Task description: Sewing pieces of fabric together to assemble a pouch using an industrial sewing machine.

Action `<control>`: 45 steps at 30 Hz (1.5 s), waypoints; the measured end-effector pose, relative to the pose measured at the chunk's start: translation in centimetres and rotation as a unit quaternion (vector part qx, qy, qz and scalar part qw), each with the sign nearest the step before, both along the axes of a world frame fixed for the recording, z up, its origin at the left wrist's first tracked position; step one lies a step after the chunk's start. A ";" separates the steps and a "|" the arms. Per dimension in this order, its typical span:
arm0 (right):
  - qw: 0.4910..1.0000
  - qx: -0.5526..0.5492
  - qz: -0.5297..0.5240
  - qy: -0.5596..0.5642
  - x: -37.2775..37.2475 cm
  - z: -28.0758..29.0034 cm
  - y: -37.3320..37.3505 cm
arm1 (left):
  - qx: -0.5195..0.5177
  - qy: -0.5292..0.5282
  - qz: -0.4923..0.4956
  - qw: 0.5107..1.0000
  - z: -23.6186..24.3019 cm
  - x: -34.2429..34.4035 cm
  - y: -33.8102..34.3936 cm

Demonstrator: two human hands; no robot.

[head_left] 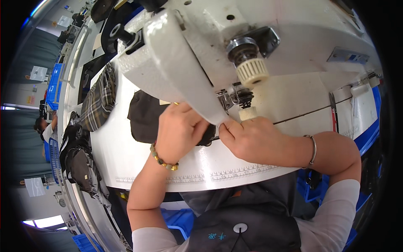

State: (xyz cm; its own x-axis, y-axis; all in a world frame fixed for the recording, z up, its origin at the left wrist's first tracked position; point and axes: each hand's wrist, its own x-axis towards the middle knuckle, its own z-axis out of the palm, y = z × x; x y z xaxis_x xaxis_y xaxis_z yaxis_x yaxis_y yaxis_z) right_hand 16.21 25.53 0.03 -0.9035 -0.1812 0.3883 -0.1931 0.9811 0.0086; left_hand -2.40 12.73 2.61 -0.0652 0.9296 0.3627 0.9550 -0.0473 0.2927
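Note:
A dark piece of cloth [145, 117] lies on the white bed of a sewing machine [180, 63], left of the needle area. Above its right part my left hand [178, 130] is closed, thumb and fingers bent together on the cloth. My right hand [256, 138] is closed too, thumb and forefinger pinched just below the machine's head. What lies in that pinch is hidden. A dark edge of the cloth shows between the two hands. The presser foot and needle parts [226, 98] sit just beyond my right fingertips, partly covered by the head.
A cream tension knob [252, 71] juts out above my right hand. A printed ruler strip [218, 173] runs along the table's near edge. Plaid cloth [99, 101] and dark garments [82, 164] are heaped at the left. Red-handled scissors or snips [334, 113] lie at the right.

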 end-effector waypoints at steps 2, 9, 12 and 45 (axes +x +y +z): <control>1.000 -0.001 -0.012 0.020 -0.3 -0.1 0.0 | -0.032 0.036 0.062 0.997 0.8 -1.2 -0.1; 0.990 -0.142 -0.021 0.013 -0.6 0.1 0.3 | -0.295 0.239 0.189 0.906 3.9 3.6 -2.8; 0.988 -0.155 -0.018 0.000 -0.7 0.1 0.5 | -0.407 0.228 0.204 0.861 5.2 3.6 -3.0; 0.782 -0.595 -0.033 -0.181 -0.8 1.3 1.2 | -0.266 -0.444 -0.005 0.856 2.5 -0.9 -1.9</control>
State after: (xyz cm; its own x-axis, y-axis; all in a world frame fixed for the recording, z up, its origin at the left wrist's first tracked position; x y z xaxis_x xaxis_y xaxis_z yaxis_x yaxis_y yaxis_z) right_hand 15.41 26.69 1.31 -0.9856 0.1651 -0.0370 0.0799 0.2612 -0.9620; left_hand -3.25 10.79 5.10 -0.0856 0.9499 -0.3006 0.3462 0.3113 0.8850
